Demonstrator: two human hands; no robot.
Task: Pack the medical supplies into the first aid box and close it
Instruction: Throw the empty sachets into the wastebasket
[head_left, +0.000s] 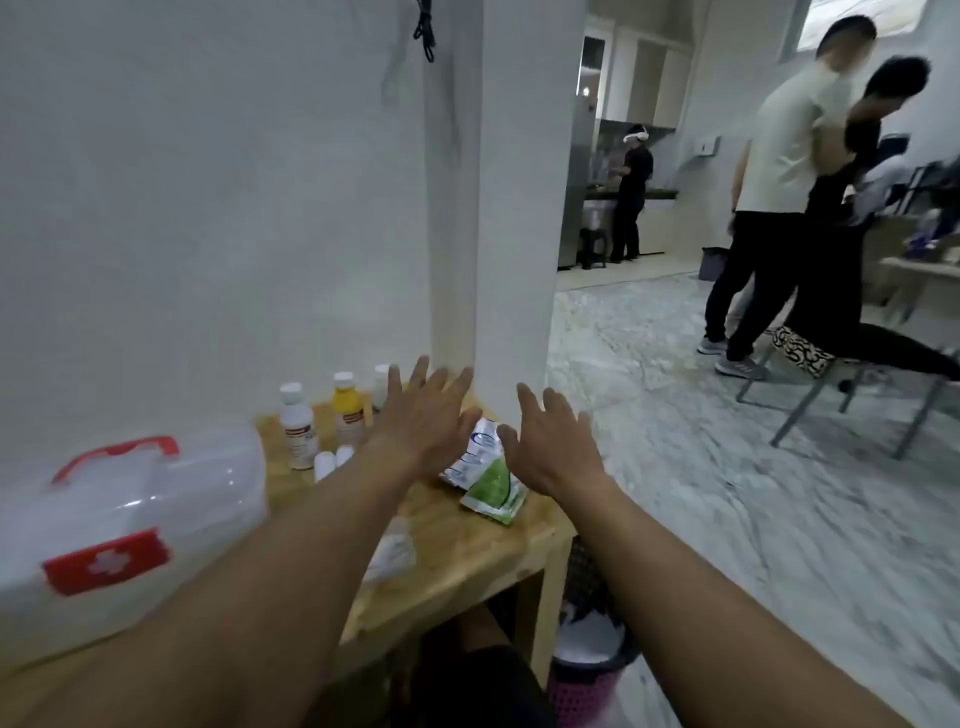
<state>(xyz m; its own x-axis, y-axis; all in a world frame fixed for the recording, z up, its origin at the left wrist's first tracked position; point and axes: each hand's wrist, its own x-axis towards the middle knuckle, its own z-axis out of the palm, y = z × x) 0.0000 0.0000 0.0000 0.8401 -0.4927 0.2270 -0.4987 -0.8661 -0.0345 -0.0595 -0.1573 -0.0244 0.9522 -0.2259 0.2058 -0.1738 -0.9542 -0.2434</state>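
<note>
We are holding both hands, left hand and right hand, spread wide and empty above the packets; the first aid box is sitting shut at the table's left, bottles standing behind.

Bare worktop open at the near right, bottles crowding the far wall corner, packets near the right edge, first aid box blocking the left
</note>
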